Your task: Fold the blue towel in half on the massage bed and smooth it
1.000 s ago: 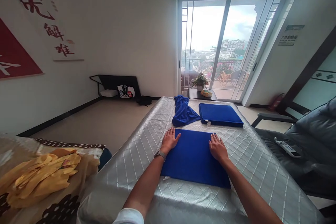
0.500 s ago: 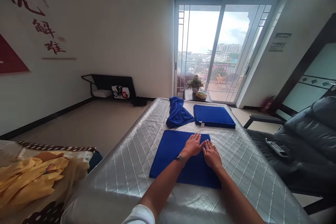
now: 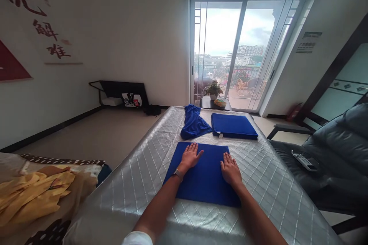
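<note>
A blue folded cloth [image 3: 205,183] lies flat in front of me on a silver quilted surface [image 3: 138,176]. My left hand [image 3: 190,157] rests palm down on its far left part, fingers stretched out and thumb spread. Along the cloth's right edge lies my right hand [image 3: 230,168], also flat with fingers extended. Neither hand grips anything. Beyond the cloth, a neat stack of folded blue cloth [image 3: 234,124] with a small white tag sits at the far right. Beside that stack is a crumpled blue cloth [image 3: 193,122].
A dark padded chair [image 3: 339,153] with a white device [image 3: 304,160] on it stands to the right. Yellow cloth [image 3: 37,191] lies in a heap at lower left. A potted plant [image 3: 213,89] stands on a small table before the glass sliding door [image 3: 218,38].
My left hand has slid left across the folded cloth, away from my right hand. The right hand stays near the right edge. The camera view has shifted slightly.
</note>
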